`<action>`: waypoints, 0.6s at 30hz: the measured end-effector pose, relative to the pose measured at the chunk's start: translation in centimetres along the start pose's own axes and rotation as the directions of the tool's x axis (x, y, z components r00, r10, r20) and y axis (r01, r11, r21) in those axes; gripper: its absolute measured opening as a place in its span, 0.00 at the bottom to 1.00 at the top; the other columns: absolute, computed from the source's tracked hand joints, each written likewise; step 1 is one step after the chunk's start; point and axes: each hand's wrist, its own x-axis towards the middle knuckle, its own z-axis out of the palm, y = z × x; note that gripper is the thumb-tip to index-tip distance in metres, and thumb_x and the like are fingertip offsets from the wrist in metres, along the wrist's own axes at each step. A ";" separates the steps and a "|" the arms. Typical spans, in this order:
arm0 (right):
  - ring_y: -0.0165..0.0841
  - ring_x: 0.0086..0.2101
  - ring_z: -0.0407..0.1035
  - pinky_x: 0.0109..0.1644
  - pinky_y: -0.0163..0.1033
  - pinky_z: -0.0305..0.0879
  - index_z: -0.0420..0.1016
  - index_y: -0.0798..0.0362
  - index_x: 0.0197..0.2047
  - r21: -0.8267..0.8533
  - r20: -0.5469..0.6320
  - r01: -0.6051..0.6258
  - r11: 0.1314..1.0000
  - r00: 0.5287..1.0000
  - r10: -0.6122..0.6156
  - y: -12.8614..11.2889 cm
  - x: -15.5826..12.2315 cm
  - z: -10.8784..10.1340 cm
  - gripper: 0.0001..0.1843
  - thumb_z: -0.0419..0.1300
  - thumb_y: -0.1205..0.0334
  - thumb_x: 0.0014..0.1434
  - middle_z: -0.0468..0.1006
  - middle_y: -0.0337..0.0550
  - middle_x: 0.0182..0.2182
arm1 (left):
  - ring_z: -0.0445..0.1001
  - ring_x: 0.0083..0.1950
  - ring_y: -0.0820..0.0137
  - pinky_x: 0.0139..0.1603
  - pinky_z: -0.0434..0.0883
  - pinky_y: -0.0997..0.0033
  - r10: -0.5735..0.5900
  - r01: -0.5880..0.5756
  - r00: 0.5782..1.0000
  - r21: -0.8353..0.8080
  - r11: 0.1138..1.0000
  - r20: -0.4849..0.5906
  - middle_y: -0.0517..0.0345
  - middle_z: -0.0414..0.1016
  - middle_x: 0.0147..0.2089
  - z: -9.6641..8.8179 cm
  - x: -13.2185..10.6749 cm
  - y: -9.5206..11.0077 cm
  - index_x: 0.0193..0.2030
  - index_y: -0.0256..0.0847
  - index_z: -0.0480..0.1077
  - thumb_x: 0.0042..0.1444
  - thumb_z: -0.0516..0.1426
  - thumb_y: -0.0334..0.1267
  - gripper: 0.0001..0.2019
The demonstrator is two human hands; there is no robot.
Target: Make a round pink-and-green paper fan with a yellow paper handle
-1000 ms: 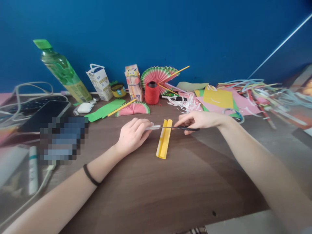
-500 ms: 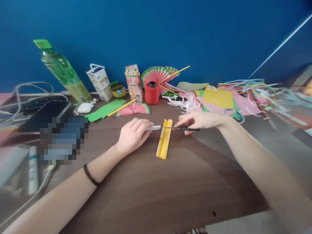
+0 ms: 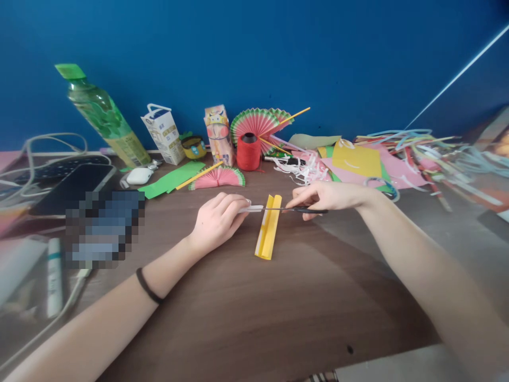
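Note:
My left hand (image 3: 220,220) is closed on a narrow white strip (image 3: 254,208), whose free end points right. A pair of scissors (image 3: 306,210), seen nearly edge-on with a black handle and thin blade, is gripped in my right hand (image 3: 324,196). The blade tips reach left to the end of the white strip. Below the blades a folded yellow paper (image 3: 270,233) lies on the table, with a pale strip along its left side. Parts of the scissors' handle are hidden by my fingers.
Behind my hands stand a red thread spool (image 3: 248,154), pink-green paper fans (image 3: 217,178), drink cartons (image 3: 163,135) and a green bottle (image 3: 107,116). Green paper (image 3: 173,180) lies left of the fans. Paper scraps (image 3: 356,159) and straws spread right. Phones (image 3: 79,188) and cables lie left.
Almost nothing differs. Both hands, the white strip and the scissors hold nearly the same place, with only a very slight shift.

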 end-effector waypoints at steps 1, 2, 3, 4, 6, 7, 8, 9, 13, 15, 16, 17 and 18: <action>0.26 0.27 0.55 0.32 0.35 0.52 0.74 0.46 0.52 0.002 -0.001 0.002 1.000 1.000 -0.002 0.0 0.0 0.0 0.25 0.61 0.48 0.51 0.62 0.36 0.29 | 0.74 0.39 0.68 0.38 0.70 0.69 0.000 0.000 1.000 0.000 1.000 0.000 0.54 0.77 0.42 0.0 0.0 0.0 0.44 0.39 0.66 0.57 0.54 0.32 0.08; 0.26 0.27 0.55 0.32 0.35 0.53 0.74 0.46 0.52 0.002 0.000 0.004 1.000 1.000 -0.004 0.0 0.0 0.0 0.25 0.61 0.48 0.51 0.62 0.36 0.29 | 0.74 0.39 0.68 0.38 0.70 0.69 -0.002 0.002 1.000 -0.001 1.000 0.000 0.54 0.78 0.42 0.0 0.0 0.0 0.44 0.39 0.66 0.57 0.54 0.32 0.08; 0.26 0.27 0.55 0.32 0.35 0.53 0.74 0.46 0.52 0.001 0.000 0.006 1.000 1.000 -0.006 0.0 0.0 0.0 0.25 0.61 0.48 0.51 0.61 0.36 0.29 | 0.74 0.39 0.68 0.38 0.70 0.69 -0.004 0.004 1.000 -0.003 1.000 0.002 0.54 0.77 0.42 0.0 0.0 0.0 0.44 0.39 0.66 0.57 0.54 0.33 0.08; 0.26 0.27 0.55 0.32 0.35 0.52 0.74 0.46 0.52 0.000 0.001 0.007 1.000 1.000 -0.007 0.0 0.0 0.0 0.25 0.61 0.48 0.51 0.61 0.36 0.29 | 0.74 0.39 0.68 0.38 0.70 0.69 -0.008 0.008 1.000 -0.005 1.000 0.007 0.54 0.77 0.42 0.0 0.0 0.0 0.44 0.39 0.66 0.57 0.54 0.33 0.08; 0.26 0.27 0.55 0.32 0.35 0.52 0.74 0.46 0.51 -0.004 0.001 0.009 1.000 1.000 -0.009 0.0 0.0 0.0 0.25 0.61 0.48 0.51 0.61 0.36 0.28 | 0.74 0.39 0.68 0.38 0.70 0.69 -0.017 0.017 1.000 -0.011 1.000 0.020 0.54 0.77 0.42 0.0 -0.1 0.0 0.44 0.39 0.66 0.58 0.54 0.33 0.07; 0.26 0.27 0.55 0.32 0.35 0.52 0.74 0.46 0.51 -0.006 -0.001 0.011 1.000 1.000 -0.011 0.0 -0.1 -0.1 0.25 0.61 0.47 0.51 0.61 0.36 0.28 | 0.74 0.40 0.68 0.38 0.70 0.68 -0.023 0.024 0.999 -0.015 1.000 0.027 0.54 0.77 0.42 0.0 -0.1 0.0 0.44 0.40 0.66 0.58 0.53 0.33 0.07; 0.26 0.27 0.54 0.31 0.35 0.52 0.74 0.46 0.51 -0.007 -0.001 0.013 1.000 1.000 -0.013 0.0 -0.1 -0.1 0.25 0.61 0.47 0.51 0.61 0.36 0.28 | 0.74 0.40 0.68 0.38 0.70 0.68 -0.029 0.030 0.999 -0.020 0.999 0.034 0.54 0.77 0.43 0.0 -0.1 0.0 0.44 0.40 0.66 0.58 0.53 0.33 0.07; 0.26 0.27 0.54 0.31 0.35 0.51 0.74 0.46 0.51 -0.009 -0.002 0.016 1.000 1.000 -0.016 0.0 -0.1 -0.1 0.25 0.61 0.47 0.51 0.60 0.35 0.28 | 0.74 0.40 0.68 0.38 0.69 0.68 -0.033 0.034 0.999 -0.024 0.999 0.040 0.54 0.77 0.43 0.0 -0.1 0.0 0.44 0.40 0.66 0.59 0.53 0.33 0.07; 0.25 0.26 0.53 0.30 0.34 0.50 0.74 0.46 0.52 -0.013 -0.005 0.030 0.999 1.000 -0.030 0.2 0.0 -0.1 0.25 0.61 0.47 0.51 0.57 0.35 0.27 | 0.74 0.41 0.68 0.39 0.70 0.68 -0.032 0.033 0.998 -0.029 0.999 0.048 0.54 0.77 0.43 0.0 -0.1 0.0 0.44 0.40 0.67 0.59 0.53 0.34 0.07; 0.25 0.26 0.53 0.30 0.35 0.50 0.74 0.47 0.52 -0.011 -0.010 0.031 0.999 0.999 -0.031 0.3 0.0 -0.1 0.25 0.61 0.47 0.51 0.57 0.34 0.26 | 0.74 0.41 0.67 0.39 0.70 0.68 -0.021 0.022 0.999 -0.032 0.999 0.034 0.54 0.77 0.42 0.0 -0.1 0.0 0.44 0.40 0.66 0.58 0.53 0.33 0.07; 0.25 0.26 0.53 0.30 0.35 0.50 0.74 0.47 0.51 -0.010 -0.011 0.033 0.999 0.999 -0.033 0.3 0.1 -0.1 0.25 0.61 0.47 0.51 0.57 0.34 0.26 | 0.74 0.41 0.67 0.39 0.70 0.68 -0.014 0.015 1.000 -0.034 0.999 0.026 0.54 0.77 0.42 0.0 -0.1 0.0 0.44 0.39 0.66 0.58 0.53 0.33 0.07; 0.25 0.25 0.53 0.30 0.35 0.50 0.74 0.47 0.51 -0.011 -0.013 0.034 0.999 0.999 -0.034 0.3 0.1 -0.1 0.25 0.61 0.48 0.51 0.57 0.34 0.26 | 0.74 0.41 0.67 0.39 0.70 0.68 -0.010 0.011 1.000 -0.034 0.999 0.022 0.54 0.77 0.42 0.0 0.0 0.0 0.44 0.39 0.66 0.58 0.54 0.33 0.07; 0.25 0.25 0.53 0.30 0.35 0.50 0.74 0.47 0.51 -0.013 -0.014 0.035 0.999 0.999 -0.035 0.3 0.1 0.0 0.25 0.61 0.48 0.51 0.57 0.34 0.26 | 0.74 0.41 0.67 0.39 0.70 0.68 -0.009 0.009 1.000 -0.032 0.999 0.024 0.54 0.77 0.42 0.0 0.0 0.0 0.44 0.39 0.66 0.58 0.54 0.33 0.07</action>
